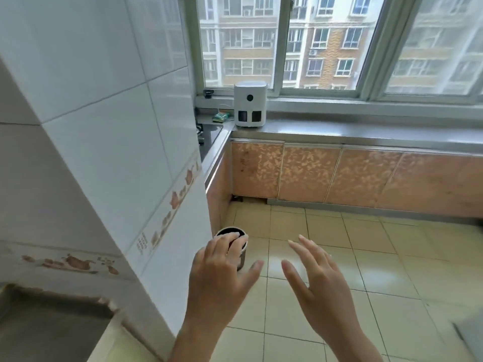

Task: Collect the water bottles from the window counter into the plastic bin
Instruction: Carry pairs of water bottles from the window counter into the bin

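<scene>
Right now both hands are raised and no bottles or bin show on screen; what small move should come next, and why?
Probably step forward and turn the view right along the window counter. Both the left hand and the right hand are open and hold nothing. The visible counter stretch carries only a white appliance, and no bottle or bin is in view. The left hand overlaps a dark can on the floor.

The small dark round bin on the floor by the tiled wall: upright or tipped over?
Upright: the small dark round bin stands on the floor tiles, its round rim facing up.
</scene>
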Tool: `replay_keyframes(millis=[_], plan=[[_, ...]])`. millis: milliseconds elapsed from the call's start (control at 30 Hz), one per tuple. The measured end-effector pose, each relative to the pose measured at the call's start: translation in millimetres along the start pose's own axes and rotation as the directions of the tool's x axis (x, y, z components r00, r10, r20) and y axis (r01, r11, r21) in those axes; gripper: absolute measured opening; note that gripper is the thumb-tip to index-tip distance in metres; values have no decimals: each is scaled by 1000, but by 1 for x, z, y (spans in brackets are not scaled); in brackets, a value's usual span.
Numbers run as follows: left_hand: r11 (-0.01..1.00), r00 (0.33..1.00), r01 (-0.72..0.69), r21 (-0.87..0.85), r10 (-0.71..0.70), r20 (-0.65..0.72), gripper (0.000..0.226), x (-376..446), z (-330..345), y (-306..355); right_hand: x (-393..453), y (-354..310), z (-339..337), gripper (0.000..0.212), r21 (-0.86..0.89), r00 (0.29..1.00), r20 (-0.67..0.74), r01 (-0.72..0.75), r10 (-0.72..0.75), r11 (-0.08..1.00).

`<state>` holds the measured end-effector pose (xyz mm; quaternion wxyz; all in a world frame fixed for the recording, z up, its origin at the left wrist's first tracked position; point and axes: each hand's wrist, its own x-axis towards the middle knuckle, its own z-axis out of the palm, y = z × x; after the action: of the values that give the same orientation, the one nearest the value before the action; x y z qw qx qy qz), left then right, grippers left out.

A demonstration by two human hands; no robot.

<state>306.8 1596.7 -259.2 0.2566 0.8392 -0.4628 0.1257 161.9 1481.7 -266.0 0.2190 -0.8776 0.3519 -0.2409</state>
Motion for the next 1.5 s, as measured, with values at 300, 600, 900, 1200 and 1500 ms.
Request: replay_keyframes(millis=[300,600,900,1200,1500], plan=[[972,978,-204,-118,206,5,54,126,84,12,93,55,-3,65,-33,977,-141,-168,162,985],[892,919,-374,-252,392,23,56,254,159,48,179,101,-28,61,-97,895,-304,-370,327,924],[844,892,-424,-327,452,12,55,342,233,108,254,182,-49,61,-106,844,-370,-453,388,885],[792,836,-509,-336,548,26,55,444,327,216,343,303,-98,64,-69,788,-432,-514,439,855],[743,802,-553,-377,597,-1,52,520,395,307,407,393,-144,64,-55,727,-490,-577,481,815]])
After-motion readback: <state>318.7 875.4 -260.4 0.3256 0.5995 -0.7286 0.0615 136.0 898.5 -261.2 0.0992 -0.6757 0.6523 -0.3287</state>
